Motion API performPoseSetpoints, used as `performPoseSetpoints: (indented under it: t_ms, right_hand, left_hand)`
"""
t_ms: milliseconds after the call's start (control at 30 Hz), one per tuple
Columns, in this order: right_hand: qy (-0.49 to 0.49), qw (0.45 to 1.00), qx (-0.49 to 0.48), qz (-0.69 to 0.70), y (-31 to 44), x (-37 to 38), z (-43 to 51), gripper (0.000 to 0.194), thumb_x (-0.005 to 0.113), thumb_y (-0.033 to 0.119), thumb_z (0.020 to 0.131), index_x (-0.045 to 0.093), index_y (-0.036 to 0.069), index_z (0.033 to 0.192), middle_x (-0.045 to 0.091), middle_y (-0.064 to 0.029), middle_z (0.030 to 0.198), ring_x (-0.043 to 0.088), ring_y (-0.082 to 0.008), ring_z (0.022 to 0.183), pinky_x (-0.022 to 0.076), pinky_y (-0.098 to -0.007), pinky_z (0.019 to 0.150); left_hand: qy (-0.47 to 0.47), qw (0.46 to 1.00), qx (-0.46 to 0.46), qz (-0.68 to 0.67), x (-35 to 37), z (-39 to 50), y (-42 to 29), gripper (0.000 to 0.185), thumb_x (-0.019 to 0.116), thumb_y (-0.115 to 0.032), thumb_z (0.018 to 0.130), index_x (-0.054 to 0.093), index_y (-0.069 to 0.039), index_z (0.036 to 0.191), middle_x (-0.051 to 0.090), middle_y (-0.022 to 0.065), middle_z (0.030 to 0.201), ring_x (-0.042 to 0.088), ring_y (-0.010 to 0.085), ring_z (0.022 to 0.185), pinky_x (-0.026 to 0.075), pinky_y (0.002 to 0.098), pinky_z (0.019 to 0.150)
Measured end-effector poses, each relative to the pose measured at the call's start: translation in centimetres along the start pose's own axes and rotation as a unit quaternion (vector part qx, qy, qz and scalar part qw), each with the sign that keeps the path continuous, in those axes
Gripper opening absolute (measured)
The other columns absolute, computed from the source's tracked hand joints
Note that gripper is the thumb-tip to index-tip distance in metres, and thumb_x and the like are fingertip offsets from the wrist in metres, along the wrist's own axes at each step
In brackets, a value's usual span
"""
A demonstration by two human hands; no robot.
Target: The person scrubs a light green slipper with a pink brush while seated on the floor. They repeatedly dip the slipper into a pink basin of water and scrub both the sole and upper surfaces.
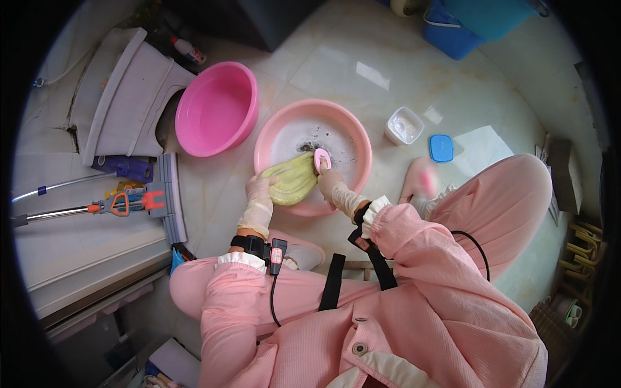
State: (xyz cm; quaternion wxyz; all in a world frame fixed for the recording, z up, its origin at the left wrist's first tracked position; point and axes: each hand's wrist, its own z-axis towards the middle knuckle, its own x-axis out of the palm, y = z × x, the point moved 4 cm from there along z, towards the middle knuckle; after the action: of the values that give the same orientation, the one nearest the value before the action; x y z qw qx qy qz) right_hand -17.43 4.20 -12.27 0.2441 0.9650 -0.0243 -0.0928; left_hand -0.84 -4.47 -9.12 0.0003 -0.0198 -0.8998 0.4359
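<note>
A pink plastic basin (361, 160) with sudsy water stands on the tiled floor before me. Over its near left part lies a yellow-green slipper or similar flat fabric piece (292, 180); I cannot tell which. My left hand (261, 191), in a thin whitish glove, grips this piece at its left end, near the basin's rim. In my right hand (332, 184), gloved too, is a pink-backed scrub brush (321, 159), held at the right end of the yellow-green piece, with its bristles mostly hidden. Dark specks and foam float beyond the brush.
A bright pink basin (218, 109) stands at the left, near a white pedestal sink (131, 102) and a sponge mop (170, 199). Right of the sudsy basin are a white plastic tub (403, 127) and a blue lid (441, 148). Blue buckets (451, 34) stand at the far right.
</note>
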Motion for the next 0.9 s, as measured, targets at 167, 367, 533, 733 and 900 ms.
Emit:
performPoseSetpoints:
  t_ms: [167,367,533,733,900]
  right_hand:
    - [0.013,0.987,-0.138,-0.082,0.8,1.2,-5.9,0.040,0.033,0.019,0.088,0.037,0.011,0.127,0.059,-0.0205,0.092,0.060,-0.0361,0.073,0.0476,-0.0462,0.056]
    - [0.040,0.997,-0.017,-0.061,0.7,-1.4,-4.1,0.042,0.029,0.029,0.090,0.037,0.009,0.127,0.056,-0.0213,0.101,0.059,-0.0369,0.081,0.0486,-0.0429,0.064]
    - [-0.040,0.999,-0.014,0.010,-0.8,-1.2,3.2,0.052,0.026,0.041,0.089,0.040,0.005,0.123,0.054,-0.0215,0.105,0.052,-0.0359,0.093,0.0444,-0.0438,0.071]
    - [0.016,0.999,-0.012,0.029,-0.8,0.5,0.5,0.047,0.038,0.019,0.086,0.029,0.016,0.132,0.060,-0.0202,0.087,0.061,-0.0293,0.061,0.0492,-0.0402,0.049]
    - [0.015,0.984,-0.167,-0.062,0.7,0.9,-5.7,0.048,0.037,0.018,0.087,0.025,0.014,0.133,0.060,-0.0175,0.076,0.056,-0.0275,0.047,0.0481,-0.0387,0.041]
  left_hand:
    - [-0.001,0.999,-0.020,-0.031,0.0,-0.1,-0.2,0.035,0.058,0.012,0.061,0.055,0.007,0.095,0.059,0.0127,0.088,0.058,0.0218,0.074,0.048,0.0299,0.068]
    - [0.001,1.000,0.002,0.005,0.0,-0.3,0.1,0.036,0.054,0.008,0.066,0.055,0.007,0.101,0.060,0.0139,0.093,0.058,0.0223,0.082,0.047,0.0311,0.075]
    - [-0.011,1.000,0.009,0.009,-0.2,0.2,0.8,0.036,0.054,0.009,0.065,0.055,0.007,0.102,0.060,0.0137,0.094,0.058,0.0221,0.082,0.047,0.0301,0.077]
    - [-0.006,1.000,0.010,-0.017,0.1,0.3,0.2,0.036,0.059,0.011,0.061,0.054,0.007,0.097,0.060,0.0130,0.089,0.058,0.0210,0.076,0.047,0.0301,0.071]
    - [-0.021,1.000,0.003,0.016,0.2,-0.7,-0.2,0.036,0.055,0.008,0.066,0.055,0.007,0.102,0.060,0.0138,0.094,0.059,0.0218,0.081,0.047,0.0303,0.076]
